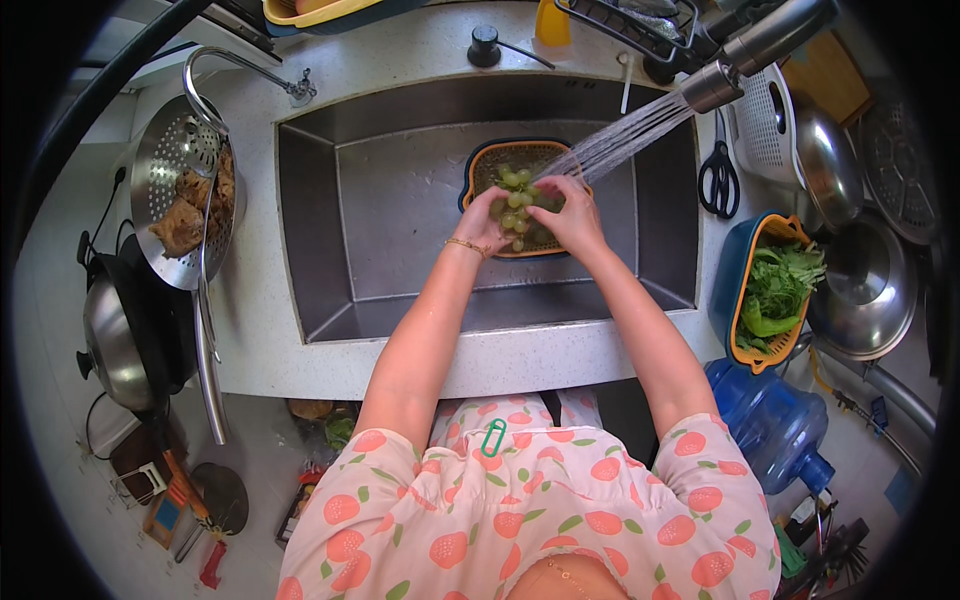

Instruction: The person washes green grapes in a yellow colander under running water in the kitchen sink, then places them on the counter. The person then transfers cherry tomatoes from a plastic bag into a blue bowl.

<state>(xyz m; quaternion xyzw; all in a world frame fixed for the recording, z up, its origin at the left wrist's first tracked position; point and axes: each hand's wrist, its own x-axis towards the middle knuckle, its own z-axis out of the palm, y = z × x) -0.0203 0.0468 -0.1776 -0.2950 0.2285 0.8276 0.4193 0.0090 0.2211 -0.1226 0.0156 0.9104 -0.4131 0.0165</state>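
My left hand (486, 225) holds a bunch of green grapes (517, 199) from its left side, over the sink. Fingers of my right hand (571, 217) touch the same bunch from the right, thumb and fingertips at the grapes. Beneath both hands, an orange plastic colander in a dark blue basin (463, 176) sits on the floor of the stainless steel sink (405, 217). Water sprays from the faucet head (711, 86) down to the left, landing by my right hand and the colander. The palms are partly hidden.
Right of the sink lie black-handled scissors (720, 180) and a basket of leafy greens (772, 289), with metal lids (862, 285) beyond. On the left are a perforated steel strainer (161, 142) holding brown pieces of food and a curved small tap (301, 88). A black soap dispenser (484, 46) stands behind the sink.
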